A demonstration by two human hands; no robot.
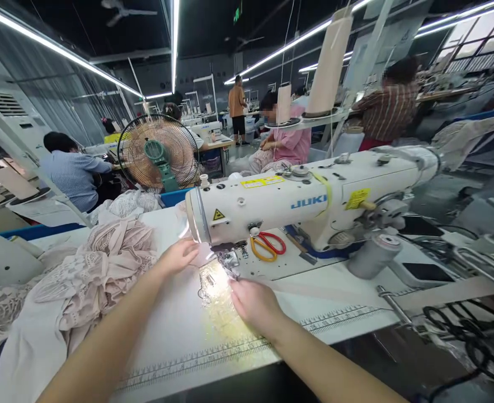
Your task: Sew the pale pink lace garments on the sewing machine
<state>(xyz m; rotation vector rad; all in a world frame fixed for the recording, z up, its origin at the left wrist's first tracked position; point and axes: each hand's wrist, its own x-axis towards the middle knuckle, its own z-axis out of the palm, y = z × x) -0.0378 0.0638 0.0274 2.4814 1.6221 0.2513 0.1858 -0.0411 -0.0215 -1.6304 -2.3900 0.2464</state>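
Observation:
A white JUKI sewing machine (267,198) stands across the table in front of me. My left hand (179,256) is at the left of its needle area, fingers closed together on a small piece of pale fabric (203,253). Close to the presser foot (230,257), on its near right side, my right hand (253,299) is closed with the thumb along the top; what its fingers hold is hidden. A lamp throws a glaring patch between the hands, washing out the detail there. From behind my right hand a pale beige band (334,295) runs off to the right.
Beige lace garments (108,252) are heaped at left. Red-and-yellow-handled scissors (267,246) lie under the machine arm. A grey thread cone (375,256) stands at right, a fan (158,154) behind. A printed ruler (188,358) follows the table's front edge. Several people sit farther back.

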